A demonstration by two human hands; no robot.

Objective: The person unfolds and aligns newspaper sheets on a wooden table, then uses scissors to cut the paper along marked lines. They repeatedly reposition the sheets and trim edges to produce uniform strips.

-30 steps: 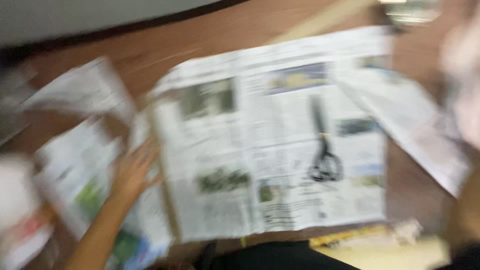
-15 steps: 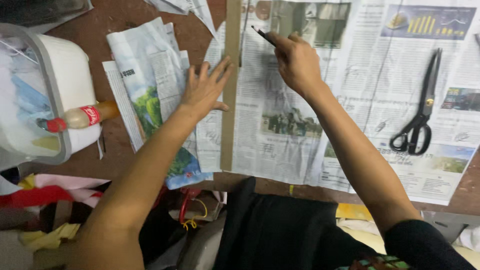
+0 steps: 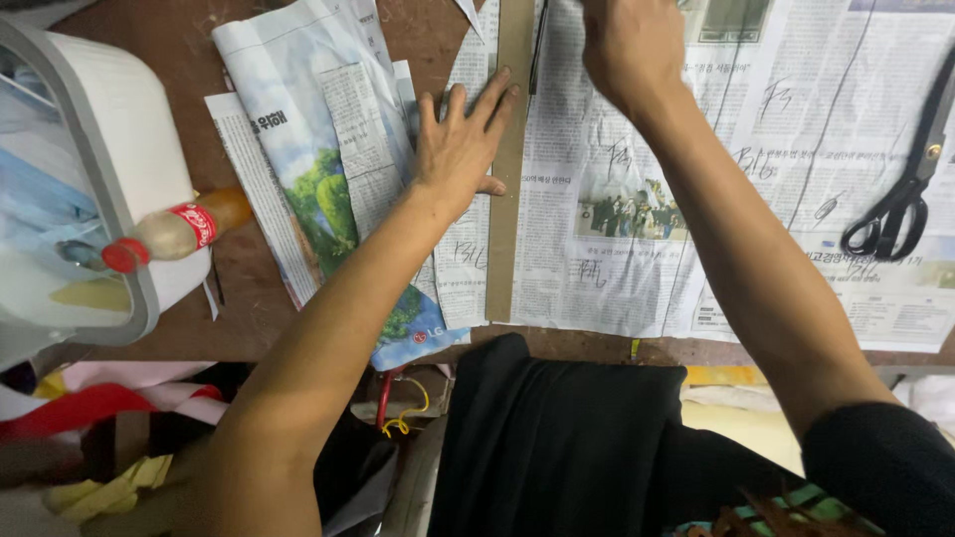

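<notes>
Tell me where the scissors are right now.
In the head view, the black scissors lie at the far right on the spread newspaper, apart from both hands, to the right of the right hand and forearm.

Even, fairly bright overhead light, soft shadows, no glare; sharp centre, slight blur toward the lower edge.

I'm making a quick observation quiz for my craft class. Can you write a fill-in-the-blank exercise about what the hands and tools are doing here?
1. The left hand presses flat on a long wooden ____.
2. The right hand holds a dark pen against the strip's ____ edge.
3. The black scissors lie on the ____, touched by neither hand.
4. A bottle with a ____ cap lies by the white bin.

Missing words: ruler; right; newspaper; red
</notes>
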